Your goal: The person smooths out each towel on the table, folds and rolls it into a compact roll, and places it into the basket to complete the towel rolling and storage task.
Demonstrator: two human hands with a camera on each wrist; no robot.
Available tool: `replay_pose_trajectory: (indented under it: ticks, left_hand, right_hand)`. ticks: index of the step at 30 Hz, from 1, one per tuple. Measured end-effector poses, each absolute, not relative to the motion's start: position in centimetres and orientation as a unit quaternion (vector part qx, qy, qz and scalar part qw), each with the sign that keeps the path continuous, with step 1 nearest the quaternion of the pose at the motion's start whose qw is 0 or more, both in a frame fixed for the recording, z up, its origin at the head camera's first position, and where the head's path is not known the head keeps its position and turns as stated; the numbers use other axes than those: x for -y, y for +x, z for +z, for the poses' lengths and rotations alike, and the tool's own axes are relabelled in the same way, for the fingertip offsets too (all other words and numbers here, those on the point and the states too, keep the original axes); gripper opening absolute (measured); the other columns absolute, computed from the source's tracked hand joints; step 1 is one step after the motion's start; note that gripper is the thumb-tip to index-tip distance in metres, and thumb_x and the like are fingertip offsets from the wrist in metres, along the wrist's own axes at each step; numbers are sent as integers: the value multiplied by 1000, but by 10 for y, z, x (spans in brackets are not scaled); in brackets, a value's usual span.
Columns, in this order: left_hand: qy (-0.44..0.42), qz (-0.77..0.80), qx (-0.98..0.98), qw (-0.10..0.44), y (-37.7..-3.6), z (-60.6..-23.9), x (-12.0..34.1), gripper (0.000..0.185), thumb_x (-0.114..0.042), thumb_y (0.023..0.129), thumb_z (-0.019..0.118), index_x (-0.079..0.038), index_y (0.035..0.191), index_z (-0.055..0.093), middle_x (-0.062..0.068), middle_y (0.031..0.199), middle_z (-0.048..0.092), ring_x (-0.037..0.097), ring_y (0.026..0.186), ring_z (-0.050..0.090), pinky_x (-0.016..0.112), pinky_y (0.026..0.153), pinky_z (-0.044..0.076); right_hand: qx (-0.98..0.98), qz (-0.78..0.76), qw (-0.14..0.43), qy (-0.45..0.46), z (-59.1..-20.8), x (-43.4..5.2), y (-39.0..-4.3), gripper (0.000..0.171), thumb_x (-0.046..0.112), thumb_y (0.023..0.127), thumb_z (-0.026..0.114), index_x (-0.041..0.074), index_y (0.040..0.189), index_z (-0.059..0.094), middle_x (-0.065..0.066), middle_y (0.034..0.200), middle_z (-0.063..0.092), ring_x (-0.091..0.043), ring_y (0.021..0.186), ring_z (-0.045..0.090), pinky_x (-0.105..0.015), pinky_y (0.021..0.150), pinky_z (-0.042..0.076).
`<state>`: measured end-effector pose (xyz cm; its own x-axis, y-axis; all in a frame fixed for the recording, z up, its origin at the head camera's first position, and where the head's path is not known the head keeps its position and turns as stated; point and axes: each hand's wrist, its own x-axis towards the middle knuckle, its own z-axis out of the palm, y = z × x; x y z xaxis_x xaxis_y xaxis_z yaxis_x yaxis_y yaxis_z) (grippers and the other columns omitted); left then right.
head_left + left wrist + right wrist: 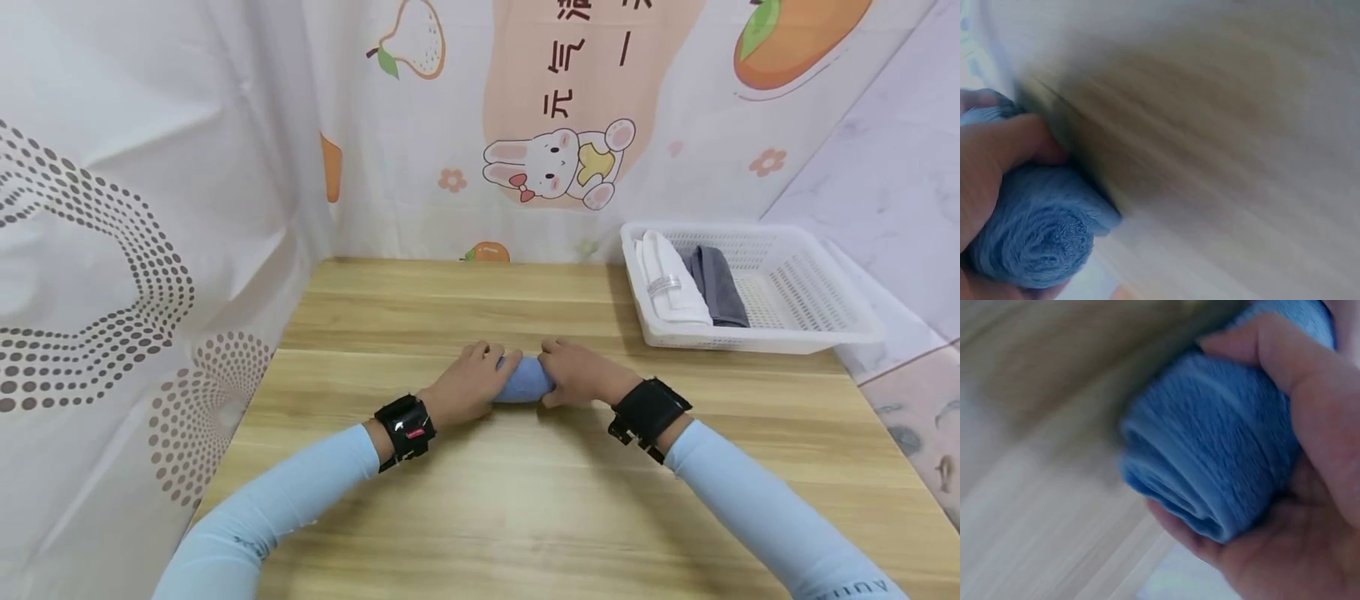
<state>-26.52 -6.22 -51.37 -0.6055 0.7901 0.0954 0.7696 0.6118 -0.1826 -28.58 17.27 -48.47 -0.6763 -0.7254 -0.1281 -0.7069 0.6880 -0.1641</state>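
A blue towel (523, 381), rolled into a short cylinder, lies crosswise over the middle of the wooden table (480, 517). My left hand (474, 382) grips its left end, thumb and fingers curled round it. The right end is held by my right hand (576, 375). In the left wrist view the towel (1044, 240) shows its spiral end, with the thumb pressed over the roll. Seen from the right wrist, the towel (1210, 437) has folded layers at its end, the thumb on one side and the fingers beneath.
At the back right stands a white plastic basket (810, 333) with a rolled white towel (671, 283) and a dark grey towel (720, 287) in its left part. A printed curtain (420, 167) hangs along the back edge, and a dotted white sheet (150, 208) borders the left side.
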Motion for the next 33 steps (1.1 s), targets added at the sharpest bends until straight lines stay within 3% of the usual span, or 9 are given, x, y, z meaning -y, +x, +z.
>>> replay_pose_trajectory:
  ticks: [3, 5, 11, 14, 17, 22, 27, 33]
  left_hand:
    - [-437, 72, 892, 86, -266, -512, 61, 83, -32, 84, 85, -5, 150, 42, 16, 121, 63, 33, 108, 63, 46, 96, 51]
    - [-436, 57, 896, 63, -268, -514, 61, 84, -35, 81, 87, -4, 147, 43, 16, 117, 66, 31, 105, 65, 46, 93, 52]
    - [-410, -52, 910, -39, -279, -516, 66, 87, -32, 77, 90, -4, 145, 44, 15, 118, 67, 25, 105, 67, 42, 93, 54]
    - [-398, -106, 909, -66, -284, -516, 68, 88, -30, 77, 90, -5, 146, 42, 15, 119, 66, 24, 104, 67, 38, 89, 55]
    - [-387, -122, 911, -67, -285, -515, 68, 90, -31, 76, 91, -6, 147, 41, 14, 120, 65, 24, 104, 65, 37, 88, 55]
    - [-363, -92, 926, -44, -280, -515, 64, 95, -34, 76, 90, -9, 152, 39, 13, 126, 60, 27, 110, 62, 40, 89, 55]
    - [-355, -61, 933, -10, -279, -517, 61, 96, -37, 77, 87, -11, 154, 38, 14, 125, 59, 29, 108, 62, 43, 85, 56]
    - [-352, -103, 930, 0, -284, -519, 64, 85, -45, 76, 90, -12, 143, 49, 10, 111, 65, 23, 94, 65, 38, 75, 57]
  right_hand:
    - [-912, -60, 136, -382, -479, -171, -289, 38, 25, 76, 81, -1, 99, 65, -6, 93, 53, -23, 82, 53, -39, 75, 50]
    - [-919, -52, 124, -370, -484, -169, -285, 47, 29, 76, 83, -1, 108, 65, -9, 97, 56, -26, 87, 57, -42, 78, 52]
    - [-930, -34, -35, -365, -515, -165, -268, 89, 36, 74, 93, 9, 146, 48, -25, 134, 48, -42, 119, 54, -59, 96, 48]
    - [-918, -22, -100, -383, -524, -168, -266, 92, 28, 73, 96, 10, 148, 45, -21, 131, 52, -40, 122, 53, -57, 100, 45]
    - [-907, -27, -131, -399, -524, -170, -269, 90, 22, 70, 97, 8, 143, 48, -15, 118, 58, -37, 115, 58, -55, 98, 47]
    - [-904, -63, -108, -409, -520, -170, -281, 78, 17, 65, 95, 5, 131, 54, -14, 110, 63, -35, 105, 63, -53, 91, 51]
    - [-915, -77, -59, -391, -516, -168, -291, 71, 22, 64, 91, 6, 124, 56, -10, 103, 66, -29, 93, 65, -48, 85, 54]
    - [-921, -87, -15, -380, -513, -164, -297, 70, 43, 70, 91, 10, 120, 55, -4, 97, 64, -22, 86, 63, -42, 78, 54]
